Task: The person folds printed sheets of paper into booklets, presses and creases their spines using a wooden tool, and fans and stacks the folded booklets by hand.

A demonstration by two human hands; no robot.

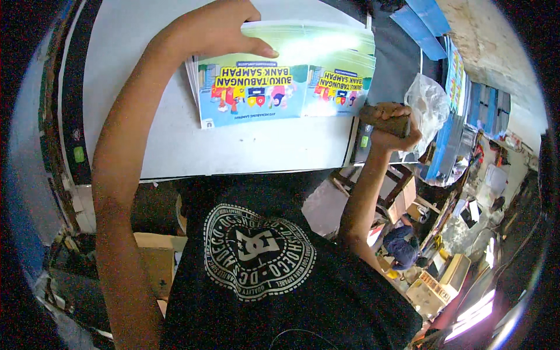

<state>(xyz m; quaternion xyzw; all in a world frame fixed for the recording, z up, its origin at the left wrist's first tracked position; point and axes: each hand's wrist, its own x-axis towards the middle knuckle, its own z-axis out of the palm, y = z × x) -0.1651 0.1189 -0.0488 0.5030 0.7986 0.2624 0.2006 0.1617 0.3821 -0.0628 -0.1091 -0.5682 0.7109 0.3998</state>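
Observation:
A stack of printed sheets (251, 93) with colourful cartoon covers lies on a white tabletop, its print upside down to me. The stack's left edges are slightly fanned. My left hand (230, 35) reaches over its far left corner, thumb stretched flat on the top sheet, with the other fingers apart beyond the far edge and partly out of view. At the stack's near right corner, my right hand (399, 131) has its fingers wrapped round a dark brown block (389, 123), rough like wood or stone. Part of the block is hidden by the fingers.
Right of the stack lies a dark surface (394, 64) with a crumpled clear plastic bag (429, 108). Blue strips (429, 23) and more printed sheets (454, 73) stand along the far right. A person (401, 245) is lower in the room, near wooden boxes (429, 294).

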